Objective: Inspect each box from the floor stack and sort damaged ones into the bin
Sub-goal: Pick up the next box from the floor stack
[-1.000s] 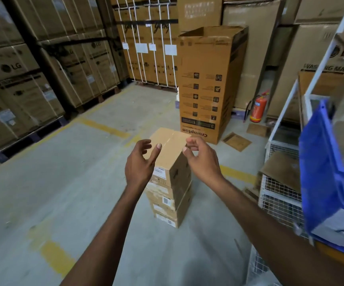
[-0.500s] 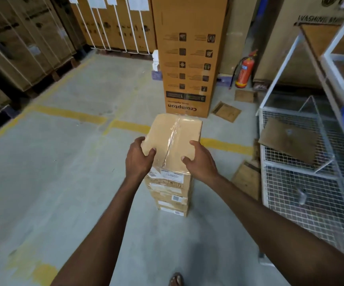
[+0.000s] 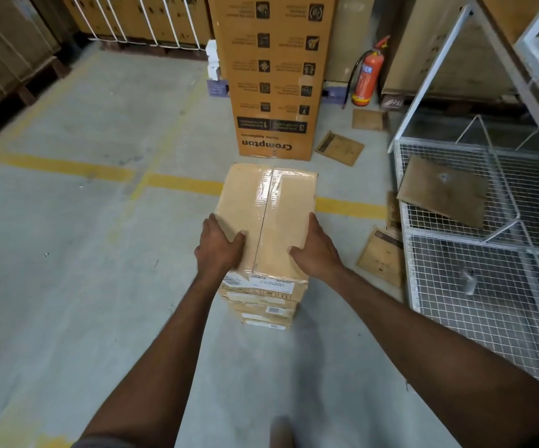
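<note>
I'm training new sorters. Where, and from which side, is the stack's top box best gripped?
Probably by the long side faces of the top box, one hand from each side, as the left hand and right hand hold it: it lies flat on the stack with both sides exposed.

Tan top box (image 3: 281, 202); orange tall carton (image 3: 274, 76); red extinguisher (image 3: 366, 79); yellow floor lines (image 3: 67, 164).
</note>
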Demonstrator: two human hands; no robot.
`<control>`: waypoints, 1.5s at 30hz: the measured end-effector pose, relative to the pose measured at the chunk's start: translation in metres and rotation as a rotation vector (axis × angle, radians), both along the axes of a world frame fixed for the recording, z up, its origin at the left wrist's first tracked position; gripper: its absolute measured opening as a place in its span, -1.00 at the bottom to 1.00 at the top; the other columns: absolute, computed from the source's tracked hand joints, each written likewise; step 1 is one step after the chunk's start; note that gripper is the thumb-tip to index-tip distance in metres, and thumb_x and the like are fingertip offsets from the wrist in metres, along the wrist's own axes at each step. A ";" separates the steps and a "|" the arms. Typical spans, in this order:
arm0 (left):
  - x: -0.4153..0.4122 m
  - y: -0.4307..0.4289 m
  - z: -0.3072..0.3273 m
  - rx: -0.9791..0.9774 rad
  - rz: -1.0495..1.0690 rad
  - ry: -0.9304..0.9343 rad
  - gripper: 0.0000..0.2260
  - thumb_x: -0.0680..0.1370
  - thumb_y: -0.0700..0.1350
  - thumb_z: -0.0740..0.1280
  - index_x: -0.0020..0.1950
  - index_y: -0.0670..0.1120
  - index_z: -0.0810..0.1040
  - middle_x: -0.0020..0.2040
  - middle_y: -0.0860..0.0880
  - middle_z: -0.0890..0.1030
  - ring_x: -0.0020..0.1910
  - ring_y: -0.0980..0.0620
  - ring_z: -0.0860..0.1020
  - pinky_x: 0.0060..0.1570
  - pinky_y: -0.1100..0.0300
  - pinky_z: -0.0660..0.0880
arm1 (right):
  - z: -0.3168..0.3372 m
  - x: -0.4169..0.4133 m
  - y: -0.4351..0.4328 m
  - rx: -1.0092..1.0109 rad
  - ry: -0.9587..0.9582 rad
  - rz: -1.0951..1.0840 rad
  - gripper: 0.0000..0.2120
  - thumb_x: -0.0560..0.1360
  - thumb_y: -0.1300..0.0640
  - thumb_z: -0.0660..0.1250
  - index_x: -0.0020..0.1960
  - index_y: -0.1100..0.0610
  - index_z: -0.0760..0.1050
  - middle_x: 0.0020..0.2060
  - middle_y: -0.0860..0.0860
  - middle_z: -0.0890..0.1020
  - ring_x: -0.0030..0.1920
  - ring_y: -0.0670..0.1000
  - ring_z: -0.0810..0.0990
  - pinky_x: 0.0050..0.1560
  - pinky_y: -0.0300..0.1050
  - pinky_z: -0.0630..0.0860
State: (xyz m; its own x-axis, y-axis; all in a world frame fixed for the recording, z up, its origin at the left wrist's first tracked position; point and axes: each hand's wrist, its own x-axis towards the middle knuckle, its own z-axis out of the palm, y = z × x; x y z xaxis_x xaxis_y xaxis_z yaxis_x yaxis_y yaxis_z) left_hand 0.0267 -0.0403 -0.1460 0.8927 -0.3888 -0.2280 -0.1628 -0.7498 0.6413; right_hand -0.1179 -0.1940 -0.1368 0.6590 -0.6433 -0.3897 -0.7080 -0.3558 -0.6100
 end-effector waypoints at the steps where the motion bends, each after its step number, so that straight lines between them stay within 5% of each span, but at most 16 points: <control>1: 0.001 -0.001 -0.002 0.011 0.016 0.013 -0.22 0.58 0.19 0.42 0.64 -0.14 0.17 0.59 -0.13 0.34 0.51 -0.23 0.38 0.42 -0.25 0.35 | -0.001 0.001 0.001 0.021 0.002 -0.004 -0.05 0.61 -0.02 0.39 0.71 0.06 -0.22 0.63 0.09 0.25 0.56 0.21 0.32 0.51 0.08 0.34; 12: -0.032 -0.007 0.025 -0.105 0.153 -0.045 -0.12 0.49 0.23 0.52 0.63 -0.15 0.22 0.49 -0.21 0.40 0.47 -0.30 0.38 0.42 -0.23 0.37 | 0.026 -0.030 -0.005 0.049 -0.158 -0.127 -0.12 0.58 0.15 0.45 0.70 0.04 -0.03 0.51 0.05 0.46 0.46 0.16 0.45 0.26 -0.17 0.37; 17: -0.081 -0.008 0.061 -0.187 0.235 -0.096 -0.25 0.45 0.17 0.59 0.45 -0.18 0.38 0.36 -0.19 0.35 0.37 -0.28 0.33 0.30 -0.12 0.42 | 0.060 -0.072 -0.010 0.034 -0.249 -0.150 -0.06 0.57 0.22 0.47 0.72 0.05 -0.08 0.60 0.06 0.33 0.54 0.15 0.35 0.41 -0.09 0.33; 22: -0.157 -0.014 0.121 -0.282 0.350 -0.206 -0.05 0.36 0.20 0.65 0.56 -0.18 0.30 0.39 -0.22 0.35 0.38 -0.26 0.34 0.30 -0.08 0.38 | 0.102 -0.124 -0.013 0.022 -0.377 -0.165 0.01 0.43 0.23 0.56 0.71 0.08 0.04 0.57 0.05 0.39 0.53 0.12 0.38 0.49 0.02 0.38; 27: -0.253 -0.012 0.170 -0.391 0.449 -0.294 -0.03 0.32 0.21 0.66 0.54 -0.15 0.30 0.42 -0.17 0.35 0.33 -0.27 0.47 0.33 -0.13 0.40 | 0.146 -0.200 -0.019 -0.001 -0.487 -0.092 -0.23 0.38 0.24 0.58 0.50 0.05 0.34 0.30 0.07 0.43 0.32 0.12 0.51 0.17 -0.20 0.38; 34: -0.381 -0.005 0.225 -0.541 0.503 -0.352 -0.15 0.31 0.23 0.65 0.42 -0.05 0.32 0.28 -0.03 0.59 0.27 -0.16 0.56 0.36 -0.15 0.44 | 0.198 -0.315 -0.025 -0.008 -0.596 -0.027 -0.03 0.38 0.15 0.64 0.64 0.02 0.18 0.43 0.04 0.31 0.47 0.09 0.36 0.45 -0.07 0.33; 39: -0.448 -0.005 0.260 -0.580 0.462 -0.384 -0.12 0.29 0.24 0.66 0.42 -0.05 0.31 0.27 -0.03 0.58 0.25 -0.16 0.56 0.37 -0.19 0.44 | 0.233 -0.391 -0.024 -0.053 -0.695 -0.020 -0.02 0.37 0.19 0.66 0.64 0.07 0.18 0.48 0.06 0.35 0.46 0.07 0.39 0.43 -0.15 0.32; 45: -0.523 -0.004 0.283 -0.656 0.365 -0.470 -0.04 0.30 0.24 0.64 0.54 -0.07 0.29 0.42 -0.05 0.45 0.41 -0.14 0.45 0.38 -0.24 0.41 | 0.272 -0.481 -0.013 -0.127 -0.800 -0.067 -0.01 0.38 0.23 0.64 0.64 0.04 0.16 0.47 0.02 0.47 0.45 0.06 0.44 0.47 0.01 0.40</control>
